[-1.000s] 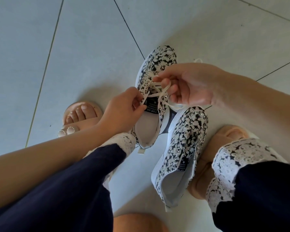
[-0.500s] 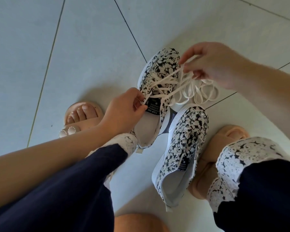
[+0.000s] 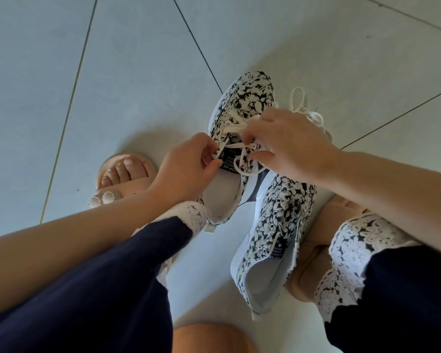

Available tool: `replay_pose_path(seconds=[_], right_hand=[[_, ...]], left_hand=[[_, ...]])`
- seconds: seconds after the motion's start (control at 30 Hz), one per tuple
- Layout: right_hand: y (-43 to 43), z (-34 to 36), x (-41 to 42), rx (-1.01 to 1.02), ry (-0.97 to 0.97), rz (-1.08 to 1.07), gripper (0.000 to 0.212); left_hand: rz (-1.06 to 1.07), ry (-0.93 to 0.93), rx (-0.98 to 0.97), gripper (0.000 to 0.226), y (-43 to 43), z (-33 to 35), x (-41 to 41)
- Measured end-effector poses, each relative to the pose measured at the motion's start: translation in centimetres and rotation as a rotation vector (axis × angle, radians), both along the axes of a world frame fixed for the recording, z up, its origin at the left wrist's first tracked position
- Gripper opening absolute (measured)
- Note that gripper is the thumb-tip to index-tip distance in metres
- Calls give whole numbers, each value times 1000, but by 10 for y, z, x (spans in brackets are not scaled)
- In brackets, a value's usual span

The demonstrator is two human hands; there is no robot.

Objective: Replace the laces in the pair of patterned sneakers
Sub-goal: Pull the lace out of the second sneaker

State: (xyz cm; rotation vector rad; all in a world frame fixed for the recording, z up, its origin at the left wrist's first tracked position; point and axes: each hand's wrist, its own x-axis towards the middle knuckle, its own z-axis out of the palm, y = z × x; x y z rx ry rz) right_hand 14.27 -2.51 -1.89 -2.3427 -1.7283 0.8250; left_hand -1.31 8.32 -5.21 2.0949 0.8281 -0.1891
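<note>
Two hands on one white lace (image 3: 233, 128): left hand (image 3: 186, 161) pinches it at the far floral sneaker's (image 3: 245, 98) tongue, right hand (image 3: 290, 143) pinches it over the eyelets. Slack loops lie on the tiled floor (image 3: 138, 72). Near floral sneaker (image 3: 283, 220) sits just beside.

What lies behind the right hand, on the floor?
Loose loops of white lace lie on the floor beyond the right hand. The hand covers where they run to the sneaker.

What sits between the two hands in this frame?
In the head view, the white lace, crossed over the tongue of the far sneaker, spans the gap between the left hand and right hand. Both pinch it.
</note>
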Motion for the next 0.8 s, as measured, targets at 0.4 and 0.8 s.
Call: replay_pose_path(seconds=[0.4, 0.8], right_hand=[[26, 1, -27, -206, -202, 293, 38], [21, 15, -4, -240, 465, -284, 8]], left_hand=[[-20, -13, 29, 17, -2, 0, 1], [-49, -22, 17, 15, -3, -3, -1]])
